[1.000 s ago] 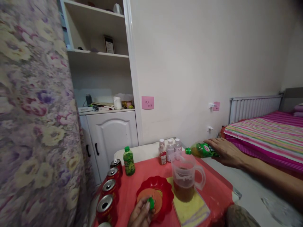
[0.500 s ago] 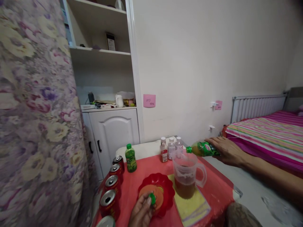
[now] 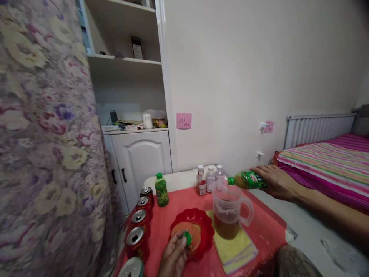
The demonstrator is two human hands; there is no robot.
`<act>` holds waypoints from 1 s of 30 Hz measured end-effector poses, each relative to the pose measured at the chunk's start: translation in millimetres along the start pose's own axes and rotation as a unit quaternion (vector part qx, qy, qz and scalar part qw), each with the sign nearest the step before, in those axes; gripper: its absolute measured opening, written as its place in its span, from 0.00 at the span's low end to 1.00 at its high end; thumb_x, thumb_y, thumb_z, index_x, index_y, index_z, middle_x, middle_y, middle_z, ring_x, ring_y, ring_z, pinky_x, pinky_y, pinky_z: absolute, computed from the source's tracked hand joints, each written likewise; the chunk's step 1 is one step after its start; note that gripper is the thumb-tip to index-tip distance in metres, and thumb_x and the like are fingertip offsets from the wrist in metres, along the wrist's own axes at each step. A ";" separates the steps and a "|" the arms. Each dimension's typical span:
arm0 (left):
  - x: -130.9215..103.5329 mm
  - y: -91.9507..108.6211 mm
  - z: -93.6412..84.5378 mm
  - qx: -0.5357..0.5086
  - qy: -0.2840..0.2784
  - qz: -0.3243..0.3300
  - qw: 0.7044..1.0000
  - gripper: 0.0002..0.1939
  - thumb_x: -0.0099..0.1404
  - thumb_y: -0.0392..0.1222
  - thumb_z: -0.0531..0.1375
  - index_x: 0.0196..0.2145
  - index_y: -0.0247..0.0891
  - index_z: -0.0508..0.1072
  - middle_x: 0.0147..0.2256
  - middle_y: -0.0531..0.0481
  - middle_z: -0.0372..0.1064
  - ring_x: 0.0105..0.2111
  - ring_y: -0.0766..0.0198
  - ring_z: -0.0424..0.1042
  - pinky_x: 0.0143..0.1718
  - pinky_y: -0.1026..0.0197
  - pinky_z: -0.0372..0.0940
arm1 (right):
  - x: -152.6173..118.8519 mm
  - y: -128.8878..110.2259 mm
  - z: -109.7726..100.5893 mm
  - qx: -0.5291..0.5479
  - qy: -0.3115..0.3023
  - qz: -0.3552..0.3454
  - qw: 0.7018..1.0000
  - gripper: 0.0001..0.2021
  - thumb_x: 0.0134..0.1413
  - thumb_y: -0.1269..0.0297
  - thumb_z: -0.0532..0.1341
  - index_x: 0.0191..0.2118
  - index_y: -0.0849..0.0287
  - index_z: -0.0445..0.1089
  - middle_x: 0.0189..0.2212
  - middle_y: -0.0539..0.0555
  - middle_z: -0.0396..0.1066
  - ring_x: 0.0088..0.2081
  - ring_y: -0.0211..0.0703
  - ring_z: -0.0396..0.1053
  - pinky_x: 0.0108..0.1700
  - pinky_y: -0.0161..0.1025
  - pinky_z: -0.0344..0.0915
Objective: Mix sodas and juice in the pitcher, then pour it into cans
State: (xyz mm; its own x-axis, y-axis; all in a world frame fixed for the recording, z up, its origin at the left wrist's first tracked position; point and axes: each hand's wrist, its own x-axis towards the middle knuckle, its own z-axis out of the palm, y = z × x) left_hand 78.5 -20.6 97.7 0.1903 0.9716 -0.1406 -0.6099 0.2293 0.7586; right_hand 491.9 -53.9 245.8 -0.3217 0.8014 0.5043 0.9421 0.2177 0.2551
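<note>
My right hand point(image 3: 273, 181) grips a green-labelled drink bottle point(image 3: 248, 180), tipped nearly level with its open mouth over the rim of a clear plastic pitcher point(image 3: 245, 211). Brown liquid fills the lower part of the pitcher, which stands on a yellow cloth point(image 3: 235, 252). Pinched between the thumb and fingers of my left hand point(image 3: 174, 254) is a green bottle cap point(image 3: 187, 238). That hand is in front of a red scalloped plate point(image 3: 206, 231) holding something round and orange.
Several red cans point(image 3: 136, 242) line the table's left edge, near a capped green bottle point(image 3: 162, 192). Behind the pitcher stand three small white-capped bottles point(image 3: 210, 181). A red cloth point(image 3: 170, 219) covers the table. A floral curtain point(image 3: 49, 134) hangs at left; a bed point(image 3: 331, 154) is at right.
The whole view has shifted slightly. My right hand still holds the bottle tipped over the pitcher, and my left hand still holds the cap. Little else differs.
</note>
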 end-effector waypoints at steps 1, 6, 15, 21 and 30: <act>-0.3 0.4 0.2 -0.002 -0.002 -0.003 1.000 0.21 0.41 0.42 0.77 0.34 0.36 0.80 0.30 0.49 0.79 0.27 0.66 0.75 0.31 0.66 0.70 | 0.4 -0.3 -0.1 -0.002 -0.001 -0.002 1.000 0.25 0.54 0.66 0.61 0.58 0.58 0.60 0.50 0.63 0.73 0.47 0.56 0.73 0.48 0.50 0.66; -6.3 7.1 1.8 0.004 -0.019 -0.028 0.999 0.19 0.44 0.40 0.76 0.36 0.36 0.79 0.32 0.49 0.80 0.31 0.65 0.77 0.36 0.64 0.71 | 2.1 -0.4 -1.0 -0.010 0.001 -0.001 1.000 0.25 0.54 0.66 0.61 0.58 0.57 0.60 0.50 0.62 0.73 0.46 0.55 0.73 0.48 0.49 0.66; 1.0 3.9 -2.5 0.010 -0.021 -0.021 1.000 0.18 0.45 0.40 0.76 0.35 0.37 0.80 0.33 0.49 0.80 0.32 0.64 0.77 0.35 0.65 0.71 | 7.4 6.4 -7.0 -0.031 0.001 -0.003 1.000 0.25 0.53 0.65 0.61 0.58 0.57 0.60 0.50 0.63 0.73 0.47 0.57 0.73 0.47 0.50 0.66; -6.3 7.9 1.1 0.001 -0.037 -0.035 0.999 0.17 0.49 0.41 0.74 0.37 0.39 0.79 0.34 0.50 0.80 0.34 0.63 0.78 0.37 0.65 0.71 | 8.8 11.5 -13.1 -0.032 -0.003 0.012 0.999 0.27 0.51 0.66 0.62 0.58 0.57 0.61 0.51 0.64 0.73 0.49 0.60 0.72 0.47 0.51 0.66; -7.2 8.2 3.1 0.005 -0.021 -0.034 0.999 0.19 0.46 0.41 0.76 0.37 0.38 0.79 0.34 0.50 0.80 0.34 0.63 0.78 0.37 0.65 0.72 | 8.5 14.6 -20.7 -0.037 -0.017 0.014 0.999 0.25 0.53 0.65 0.61 0.58 0.60 0.61 0.51 0.65 0.72 0.49 0.61 0.71 0.48 0.52 0.66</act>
State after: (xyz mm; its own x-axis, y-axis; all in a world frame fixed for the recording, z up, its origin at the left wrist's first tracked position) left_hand 74.6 -26.0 106.9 0.2631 0.9505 -0.1652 -0.5866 0.2935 0.7548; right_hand 500.9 -55.5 270.9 -0.2911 0.8254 0.4837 0.9407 0.1549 0.3018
